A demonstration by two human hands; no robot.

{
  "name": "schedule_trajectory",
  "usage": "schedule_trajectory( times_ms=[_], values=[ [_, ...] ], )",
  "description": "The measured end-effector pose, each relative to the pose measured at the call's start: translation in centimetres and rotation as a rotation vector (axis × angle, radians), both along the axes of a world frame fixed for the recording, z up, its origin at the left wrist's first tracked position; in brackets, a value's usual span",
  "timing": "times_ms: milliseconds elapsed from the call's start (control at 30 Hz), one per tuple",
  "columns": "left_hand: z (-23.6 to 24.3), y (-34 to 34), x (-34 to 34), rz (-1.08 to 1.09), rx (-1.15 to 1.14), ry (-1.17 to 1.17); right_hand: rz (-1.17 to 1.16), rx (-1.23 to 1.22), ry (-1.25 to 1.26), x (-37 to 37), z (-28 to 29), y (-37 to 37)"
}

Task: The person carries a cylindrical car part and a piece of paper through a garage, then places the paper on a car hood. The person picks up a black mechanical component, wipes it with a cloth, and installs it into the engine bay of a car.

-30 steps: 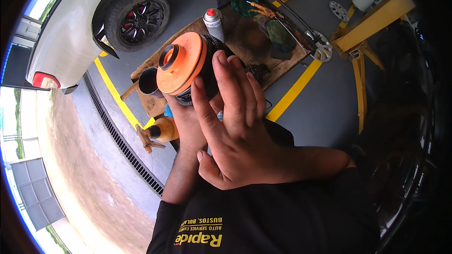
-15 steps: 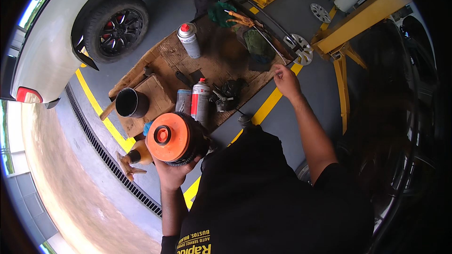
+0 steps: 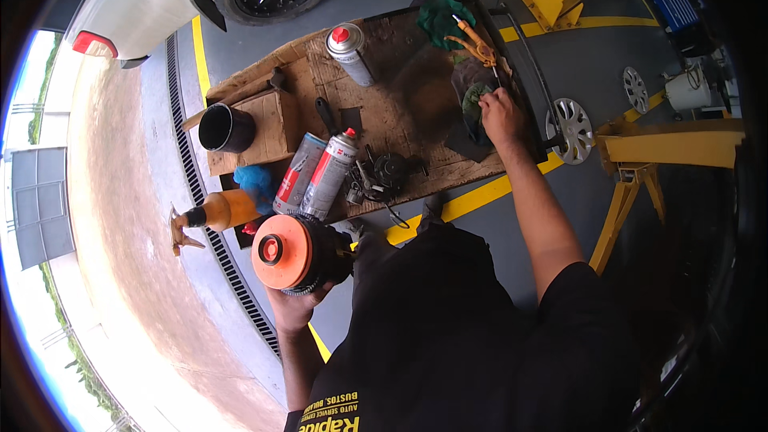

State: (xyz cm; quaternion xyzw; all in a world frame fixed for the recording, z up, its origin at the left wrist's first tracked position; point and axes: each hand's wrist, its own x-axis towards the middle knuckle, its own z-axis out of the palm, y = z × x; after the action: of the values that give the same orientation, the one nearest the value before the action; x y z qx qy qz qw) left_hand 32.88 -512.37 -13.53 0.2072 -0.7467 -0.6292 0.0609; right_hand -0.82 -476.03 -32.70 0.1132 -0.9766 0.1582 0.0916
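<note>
My left hand point(image 3: 298, 308) is wrapped around a black cylindrical part with a round orange top point(image 3: 282, 254). I hold it at the near left, in front of the table. Over the table's right end, my right hand point(image 3: 506, 116) has its fingers closed on the thin metal tube of an orange air blow gun point(image 3: 478, 42). The hand covers much of the tube. Beside those fingers lies a dirty green rag point(image 3: 475, 102), and a darker green cloth point(image 3: 438, 21) lies by the gun's far end.
Cardboard point(image 3: 392, 104) covers the table. Two spray cans point(image 3: 330, 176) point(image 3: 298, 174) lean near a greasy metal part point(image 3: 384, 176). Another can point(image 3: 350, 56), a black cup point(image 3: 227, 128) and an amber spray bottle point(image 3: 228, 210) are around. A yellow lift arm point(image 3: 672, 146) stands right.
My right hand has moved from the tube's near end farther up over the table, closer to the gun's orange body. The left hand still holds the orange-topped part. My view has shifted.
</note>
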Motion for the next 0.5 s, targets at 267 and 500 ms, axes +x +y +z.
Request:
schedule_trajectory(
  times_ms=[267, 500],
  values=[
    [-0.9, 1.2, 0.9, 0.195, 0.006, 0.059, -0.073, 0.046, -0.273, -0.2, 3.5, 0.0],
    [-2.5, 0.7, 1.2, 0.227, 0.217, 0.133, 0.747, -0.221, -0.295, 11.1, 10.3, -12.2]
  ],
)
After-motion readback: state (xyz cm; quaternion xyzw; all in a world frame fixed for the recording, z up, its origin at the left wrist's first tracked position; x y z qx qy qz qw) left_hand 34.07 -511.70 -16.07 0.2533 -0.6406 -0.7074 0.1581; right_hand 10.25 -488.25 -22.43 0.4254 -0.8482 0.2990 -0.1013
